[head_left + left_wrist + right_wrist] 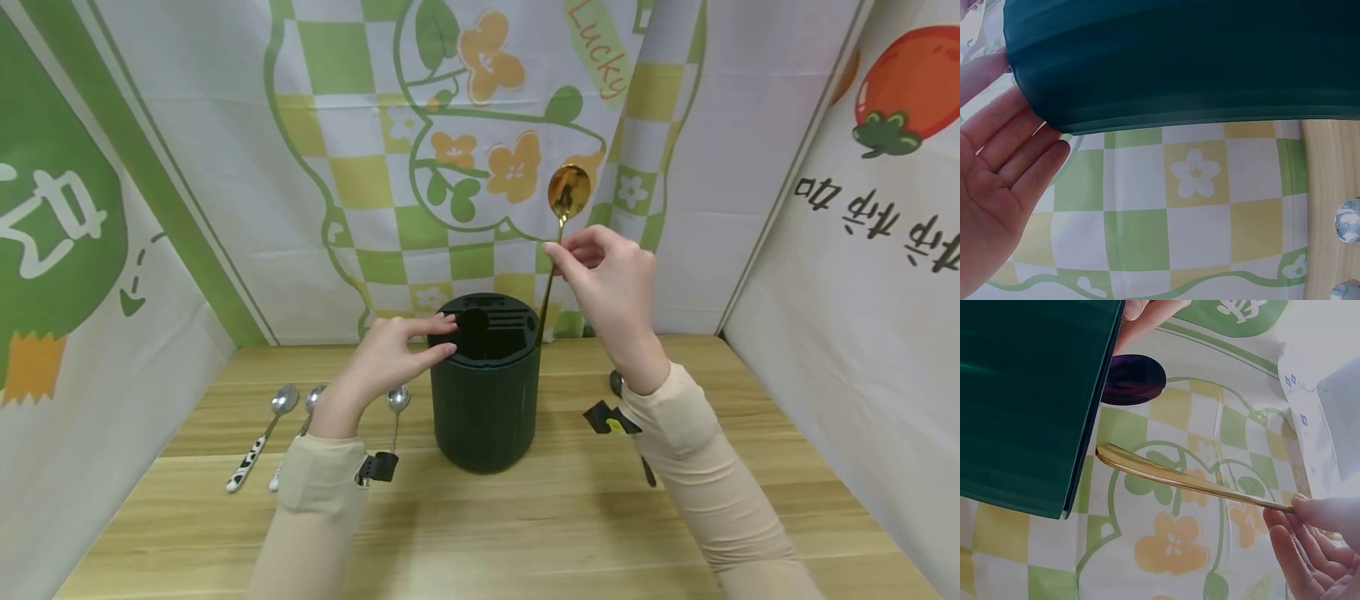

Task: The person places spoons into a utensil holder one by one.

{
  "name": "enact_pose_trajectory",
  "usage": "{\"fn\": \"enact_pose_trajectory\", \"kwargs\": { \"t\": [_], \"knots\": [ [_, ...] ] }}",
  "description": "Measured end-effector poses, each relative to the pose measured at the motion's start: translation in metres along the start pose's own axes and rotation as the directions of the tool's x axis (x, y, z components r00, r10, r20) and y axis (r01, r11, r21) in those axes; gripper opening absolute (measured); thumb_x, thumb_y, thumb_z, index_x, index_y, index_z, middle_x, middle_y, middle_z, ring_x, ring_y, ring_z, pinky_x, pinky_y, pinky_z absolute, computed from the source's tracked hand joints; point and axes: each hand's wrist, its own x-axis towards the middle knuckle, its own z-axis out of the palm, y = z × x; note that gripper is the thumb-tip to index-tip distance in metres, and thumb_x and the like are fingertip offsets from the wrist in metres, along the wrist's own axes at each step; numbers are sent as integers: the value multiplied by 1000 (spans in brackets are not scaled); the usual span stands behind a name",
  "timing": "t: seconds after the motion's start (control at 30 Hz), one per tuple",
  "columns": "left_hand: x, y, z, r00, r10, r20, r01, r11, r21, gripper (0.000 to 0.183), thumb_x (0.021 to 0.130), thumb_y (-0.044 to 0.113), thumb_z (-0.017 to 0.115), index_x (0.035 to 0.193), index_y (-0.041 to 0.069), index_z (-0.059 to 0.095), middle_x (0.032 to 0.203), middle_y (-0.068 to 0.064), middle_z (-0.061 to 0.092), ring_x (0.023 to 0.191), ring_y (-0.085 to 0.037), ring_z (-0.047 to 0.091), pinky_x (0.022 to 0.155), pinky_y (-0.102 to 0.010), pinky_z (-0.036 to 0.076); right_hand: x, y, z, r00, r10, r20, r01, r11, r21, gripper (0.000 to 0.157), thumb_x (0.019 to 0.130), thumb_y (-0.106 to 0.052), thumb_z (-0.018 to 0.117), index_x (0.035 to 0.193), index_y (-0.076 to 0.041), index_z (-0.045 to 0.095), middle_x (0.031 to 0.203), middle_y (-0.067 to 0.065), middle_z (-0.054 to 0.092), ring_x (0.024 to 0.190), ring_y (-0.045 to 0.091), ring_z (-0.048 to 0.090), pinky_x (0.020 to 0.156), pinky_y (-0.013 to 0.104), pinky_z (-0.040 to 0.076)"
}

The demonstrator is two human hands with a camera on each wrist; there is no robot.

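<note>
My right hand pinches a long gold spoon by its handle, just below the bowl. The bowl points up, and the handle slants down to the right edge of a dark green utensil holder. In the right wrist view the handle's rounded end lies close to the rim. My left hand rests at the holder's left rim, thumb and fingers extended. The left wrist view shows nearly straight fingers against the outside of its top edge. A dark shiny oval piece sticks out past the rim.
Left on the wooden table lie a spoon with a black-and-white handle, a second spoon partly behind my left wrist, and a thin silver spoon. A dark spoon lies partly under my right forearm. Printed curtains surround the table.
</note>
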Motion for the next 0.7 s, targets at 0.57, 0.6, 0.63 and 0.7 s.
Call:
{"fn": "enact_pose_trajectory", "kwargs": {
  "t": [0.57, 0.6, 0.63, 0.7],
  "knots": [
    [1, -2, 0, 1000, -4, 2, 4, 1000, 6, 42, 91, 40, 62, 128, 21, 62, 134, 8, 56, 97, -24, 65, 83, -35, 42, -4, 7, 19, 997, -14, -71, 20, 996, 85, 27, 84, -30, 72, 85, -3, 71, 75, 8, 73, 63, 13, 68, 58, 17, 49],
    [1, -2, 0, 1000, -5, 3, 5, 1000, 5, 42, 91, 40, 62, 128, 21, 62, 134, 7, 56, 96, -24, 65, 83, -35, 42, -4, 9, 20, 997, -13, -72, 19, 996, 84, 27, 84, -30, 72, 85, -3, 71, 75, 8, 73, 63, 13, 68, 58, 17, 49],
    [1, -2, 0, 1000, -6, 4, 6, 1000, 4, 42, 91, 40, 61, 128, 21, 62, 134, 7, 56, 91, -24, 65, 83, -35, 42, -4, 10, 21, 997, -14, -73, 20, 996, 86, 27, 84, -30, 72, 85, -3, 71, 75, 9, 73, 63, 14, 68, 59, 18, 50],
    [1, -2, 0, 1000, -6, 6, 6, 1000, 4, 42, 91, 41, 61, 128, 21, 62, 135, 7, 56, 88, -23, 65, 83, -35, 42, -4, 12, 23, 997, -15, -75, 21, 996, 87, 27, 84, -29, 72, 85, -2, 70, 75, 9, 73, 63, 14, 69, 59, 18, 50]
  ]
}}
